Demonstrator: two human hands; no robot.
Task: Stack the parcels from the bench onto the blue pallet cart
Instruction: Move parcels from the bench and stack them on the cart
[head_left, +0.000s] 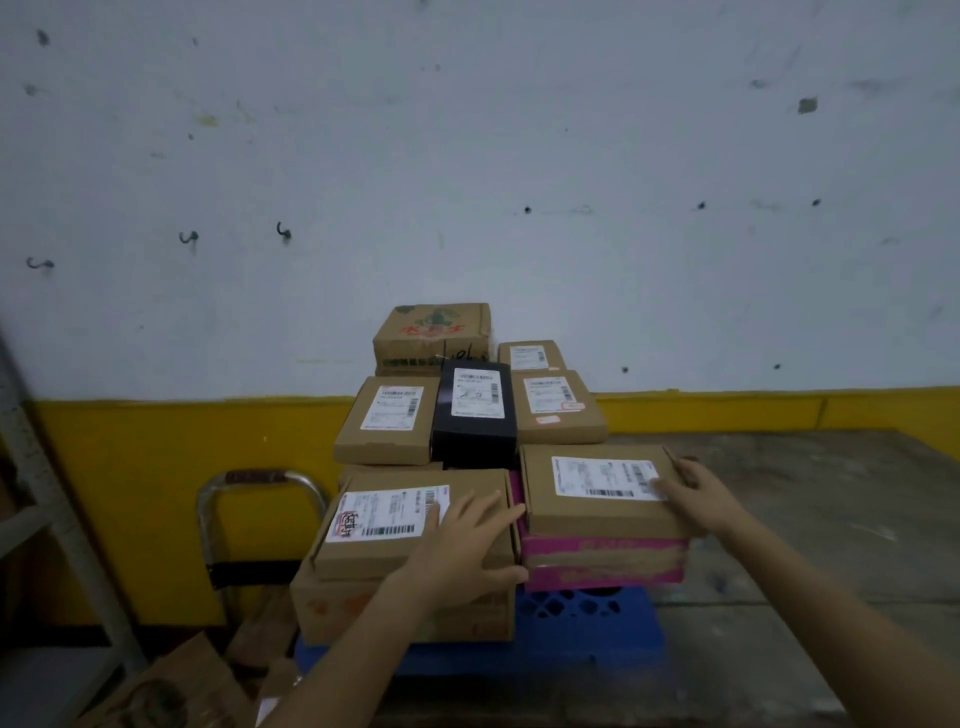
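Note:
Several parcels are stacked on the blue pallet cart (587, 618). At the front right, a brown labelled parcel (597, 512) lies on a pink box (602, 564). My right hand (698, 499) rests on its right top edge, fingers spread over the label. My left hand (462, 545) lies flat against that parcel's left side and on the front left brown parcel (384, 530), which tops a larger carton (337, 608). Behind stand a black parcel (475, 415), two brown parcels (387, 421) (558, 408) and a printed carton (431, 332).
The cart's metal handle (260, 483) rises at the left. A grey shelf post (52, 493) stands at far left, with torn cardboard (171, 680) on the floor. The worn bench top (810, 499) runs along the right. A white and yellow wall (156, 467) is behind.

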